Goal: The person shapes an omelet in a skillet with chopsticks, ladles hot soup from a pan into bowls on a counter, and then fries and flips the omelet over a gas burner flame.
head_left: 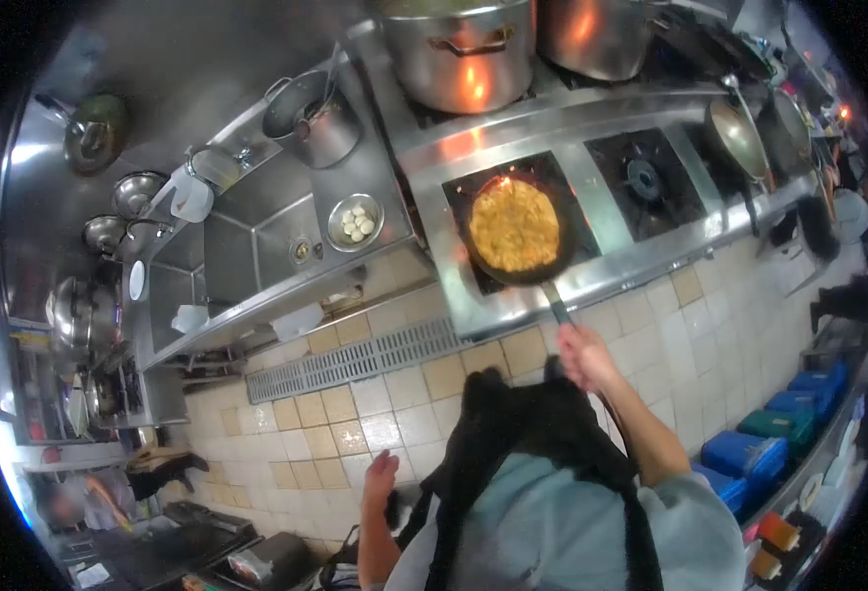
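Note:
My right hand (583, 357) is closed around the handle of a dark frying pan (564, 271). The pan sits over a burner at the left of the stove, and small orange flames show at its far rim. A golden-yellow, lumpy food (514, 227), perhaps an omelette, covers most of the pan's bottom. Low at my side, over the tiled floor, my left hand (382, 476) hangs with nothing visible in it, fingers loosely apart. To the left of the stove, a metal bowl (336, 236) holds several round white pieces that look like peeled eggs.
Large steel pots (460, 64) stand behind the front burners. A bare burner (643, 179) lies to the pan's right. Left are a steel sink (229, 261) and a pot with utensils (330, 138). Blue bins (739, 458) stand at right. Another person (99, 492) is at lower left.

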`<state>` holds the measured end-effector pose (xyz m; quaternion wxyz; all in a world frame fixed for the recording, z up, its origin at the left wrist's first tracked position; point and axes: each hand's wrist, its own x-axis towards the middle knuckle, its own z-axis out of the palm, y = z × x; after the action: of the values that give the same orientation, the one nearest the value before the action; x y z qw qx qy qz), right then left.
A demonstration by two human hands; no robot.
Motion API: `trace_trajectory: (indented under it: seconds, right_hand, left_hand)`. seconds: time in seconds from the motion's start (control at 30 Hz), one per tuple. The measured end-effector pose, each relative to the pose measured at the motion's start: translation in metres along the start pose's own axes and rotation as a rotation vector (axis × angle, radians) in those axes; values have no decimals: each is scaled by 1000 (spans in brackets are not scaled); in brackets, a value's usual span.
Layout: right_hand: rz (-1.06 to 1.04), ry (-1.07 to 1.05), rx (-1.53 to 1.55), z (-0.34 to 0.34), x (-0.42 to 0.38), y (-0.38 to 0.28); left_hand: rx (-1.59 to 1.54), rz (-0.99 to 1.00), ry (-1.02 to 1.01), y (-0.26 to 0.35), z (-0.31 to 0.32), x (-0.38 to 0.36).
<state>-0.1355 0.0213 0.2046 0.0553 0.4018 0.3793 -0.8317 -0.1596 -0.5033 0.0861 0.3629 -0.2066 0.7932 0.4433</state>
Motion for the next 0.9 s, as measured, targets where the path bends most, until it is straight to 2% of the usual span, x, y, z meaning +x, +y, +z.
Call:
trace_trajectory:
  seconds: [0.07, 0.13, 0.27, 0.33, 0.43, 0.6, 0.67, 0.7, 0.77, 0.9]
  right_hand:
    - [-2, 54, 28, 1, -11, 5]
    - [-4, 31, 53, -4, 11, 10]
    - [-113, -87, 125, -17, 60, 29]
    - [-88, -45, 98, -12, 68, 30]
    - [-52, -21, 74, -24, 77, 35]
    - [-10, -18, 64, -28, 77, 36]
    - [19, -26, 100, -26, 77, 34]
    - [42, -32, 136, -24, 77, 32]
    - [56, -68, 133, -20, 74, 25]
    - [36, -140, 192, -16, 77, 25]
  left_hand:
    - [64, 4, -10, 4, -2, 3]
    - [216, 44, -34, 10, -4, -1]
    - [281, 92, -28, -4, 7, 19]
    - [252, 81, -57, 12, 16, 5]
    - [283, 145, -72, -43, 13, 30]
    - [197, -5, -74, -68, -1, 22]
    - [405, 241, -124, -86, -17, 28]
    - [405, 237, -123, -91, -17, 28]
    - [107, -27, -53, -94, -15, 26]
    - [91, -38, -36, -77, -13, 13]
